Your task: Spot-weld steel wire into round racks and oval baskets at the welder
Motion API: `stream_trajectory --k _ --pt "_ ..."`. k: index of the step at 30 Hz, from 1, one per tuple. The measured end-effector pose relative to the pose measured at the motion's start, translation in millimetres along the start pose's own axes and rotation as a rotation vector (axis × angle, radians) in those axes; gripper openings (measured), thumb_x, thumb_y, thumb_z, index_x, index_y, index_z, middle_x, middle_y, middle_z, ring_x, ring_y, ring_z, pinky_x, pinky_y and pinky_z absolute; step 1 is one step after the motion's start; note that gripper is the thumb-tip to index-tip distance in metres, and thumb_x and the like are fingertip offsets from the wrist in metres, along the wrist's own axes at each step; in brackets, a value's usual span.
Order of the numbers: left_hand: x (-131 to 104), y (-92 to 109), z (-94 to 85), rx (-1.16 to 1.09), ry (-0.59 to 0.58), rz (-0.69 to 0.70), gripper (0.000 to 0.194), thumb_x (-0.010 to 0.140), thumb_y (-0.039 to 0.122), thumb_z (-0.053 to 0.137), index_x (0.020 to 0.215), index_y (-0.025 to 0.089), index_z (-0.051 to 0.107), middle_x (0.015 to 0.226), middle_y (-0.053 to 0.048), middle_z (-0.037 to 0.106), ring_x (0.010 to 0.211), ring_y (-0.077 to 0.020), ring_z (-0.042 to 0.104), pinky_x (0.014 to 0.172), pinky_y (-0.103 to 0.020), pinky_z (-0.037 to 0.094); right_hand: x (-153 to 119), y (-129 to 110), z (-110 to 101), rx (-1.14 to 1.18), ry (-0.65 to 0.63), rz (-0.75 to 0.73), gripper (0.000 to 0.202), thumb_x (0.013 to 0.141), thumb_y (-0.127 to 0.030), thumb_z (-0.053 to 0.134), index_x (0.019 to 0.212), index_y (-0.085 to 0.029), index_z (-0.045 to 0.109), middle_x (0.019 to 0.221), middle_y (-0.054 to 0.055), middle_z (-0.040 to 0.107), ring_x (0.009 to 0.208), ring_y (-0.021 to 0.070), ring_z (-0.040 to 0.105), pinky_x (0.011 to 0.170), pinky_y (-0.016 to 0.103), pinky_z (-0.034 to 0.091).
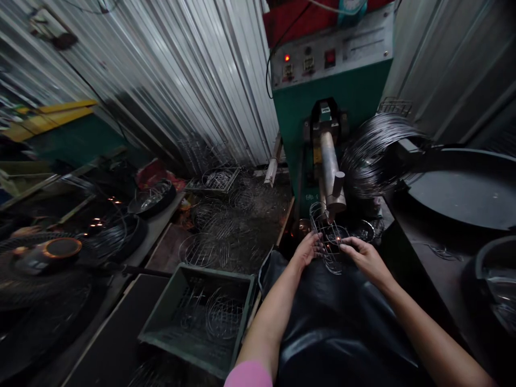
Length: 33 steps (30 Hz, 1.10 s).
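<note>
A small wire rack (331, 236) is held between both hands under the thick metal electrode arm (331, 166) of a green machine (292, 118). The fingers of my left hand (309, 248) are closed on its left side. At its right side my right hand (365, 258) pinches the rack near the edge. A small orange glow shows on the wires close to my right fingertips. The electrode's lower tip is just above or at the rack; contact cannot be made out. A dark apron (330, 322) lies below the hands.
A green crate (197, 355) with wire racks stands at lower left. Loose wire racks (226, 231) cover the floor behind it. On the right are a wire coil (379, 150), a large round pan (467, 199) and a dark tub (479, 274).
</note>
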<state>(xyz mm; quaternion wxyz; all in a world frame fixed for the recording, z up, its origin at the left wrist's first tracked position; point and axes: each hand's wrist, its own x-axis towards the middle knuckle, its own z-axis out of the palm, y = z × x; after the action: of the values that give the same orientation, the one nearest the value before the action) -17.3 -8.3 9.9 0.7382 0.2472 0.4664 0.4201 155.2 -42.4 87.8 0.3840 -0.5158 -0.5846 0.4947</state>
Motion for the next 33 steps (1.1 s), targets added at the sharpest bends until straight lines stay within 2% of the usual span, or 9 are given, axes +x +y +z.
stream_trajectory --k 6,11,13,15,18,20,22,25,33 --pt "10.4 -0.3 -2.2 -0.044 0.033 -0.087 0.052 0.073 0.044 0.058 0.117 0.018 0.046 0.064 0.001 0.053 0.049 -0.0121 0.054 0.050 -0.026 0.046 14.0 -2.8 5.4 -0.019 0.020 -0.026 0.032 0.068 -0.048 0.060 0.077 -0.017 0.065 0.076 0.004 0.066 0.075 0.0195 0.058 0.073 0.030 0.045" --pt "8.0 -2.0 -3.8 -0.012 0.000 -0.105 0.058 0.074 0.050 0.055 0.120 0.016 0.046 0.066 -0.001 0.054 0.053 -0.0125 0.055 0.057 -0.028 0.048 6.8 0.3 2.7 0.021 0.013 0.047 0.040 0.065 -0.052 0.062 0.084 -0.017 0.066 0.080 0.004 0.067 0.073 0.0187 0.058 0.070 0.029 0.045" --pt "0.5 -4.9 -9.4 0.088 0.011 0.010 0.062 0.075 0.052 0.053 0.125 0.018 0.042 0.077 -0.004 0.058 0.065 -0.0154 0.059 0.065 -0.033 0.049 -1.2 4.4 -1.9 0.024 0.000 0.104 0.046 0.064 -0.054 0.063 0.092 -0.017 0.065 0.080 0.004 0.066 0.067 0.0164 0.056 0.064 0.028 0.045" --pt "-8.2 -8.7 -16.3 0.301 0.091 0.246 0.066 0.071 0.046 0.060 0.129 0.022 0.040 0.100 -0.009 0.059 0.088 -0.0205 0.060 0.081 -0.040 0.047 -9.0 10.4 -6.3 0.031 -0.019 0.147 0.049 0.063 -0.056 0.065 0.094 -0.017 0.064 0.079 0.003 0.065 0.063 0.0151 0.055 0.059 0.027 0.044" --pt "-14.8 -13.5 -21.9 0.724 0.165 0.637 0.074 0.058 0.026 0.072 0.127 0.024 0.045 0.133 -0.011 0.043 0.124 -0.0279 0.039 0.105 -0.045 0.027 -16.5 19.8 -8.3 0.070 -0.070 0.179 0.044 0.062 -0.057 0.066 0.082 -0.017 0.064 0.074 0.003 0.064 0.063 0.0157 0.055 0.057 0.026 0.044" --pt "-11.4 -15.1 -20.4 0.915 0.130 0.766 0.069 0.058 0.020 0.071 0.123 0.023 0.048 0.139 -0.010 0.037 0.133 -0.0291 0.026 0.110 -0.048 0.013 -18.6 24.2 -6.6 0.082 -0.077 0.173 0.041 0.064 -0.056 0.066 0.078 -0.018 0.062 0.070 0.002 0.062 0.062 0.0157 0.055 0.056 0.025 0.043" --pt "-3.5 -15.7 -17.0 0.987 0.112 0.803 0.059 0.062 0.020 0.068 0.118 0.022 0.051 0.137 -0.010 0.040 0.134 -0.0285 0.024 0.111 -0.050 0.008 -19.5 26.6 -4.5 0.069 -0.058 0.132 0.037 0.067 -0.055 0.064 0.077 -0.019 0.061 0.069 0.001 0.060 0.063 0.0154 0.054 0.057 0.025 0.043" --pt "6.4 -16.5 -13.5 0.987 0.076 0.808 0.046 0.064 0.023 0.068 0.109 0.021 0.054 0.129 -0.011 0.047 0.130 -0.0276 0.030 0.110 -0.049 0.015 -19.2 25.4 -3.5 0.015 -0.018 0.049 0.032 0.072 -0.052 0.059 0.077 -0.020 0.060 0.071 0.001 0.059 0.066 0.0157 0.053 0.063 0.026 0.044" --pt "1.2 -14.9 -9.2 0.944 0.103 0.786 0.051 0.064 0.026 0.069 0.111 0.020 0.049 0.121 -0.012 0.049 0.123 -0.0276 0.036 0.108 -0.047 0.024 3.3 -2.2 -2.8 -0.048 0.029 0.018 0.031 0.071 -0.051 0.054 0.075 -0.020 0.057 0.070 0.001 0.058 0.067 0.0167 0.052 0.062 0.026 0.042"
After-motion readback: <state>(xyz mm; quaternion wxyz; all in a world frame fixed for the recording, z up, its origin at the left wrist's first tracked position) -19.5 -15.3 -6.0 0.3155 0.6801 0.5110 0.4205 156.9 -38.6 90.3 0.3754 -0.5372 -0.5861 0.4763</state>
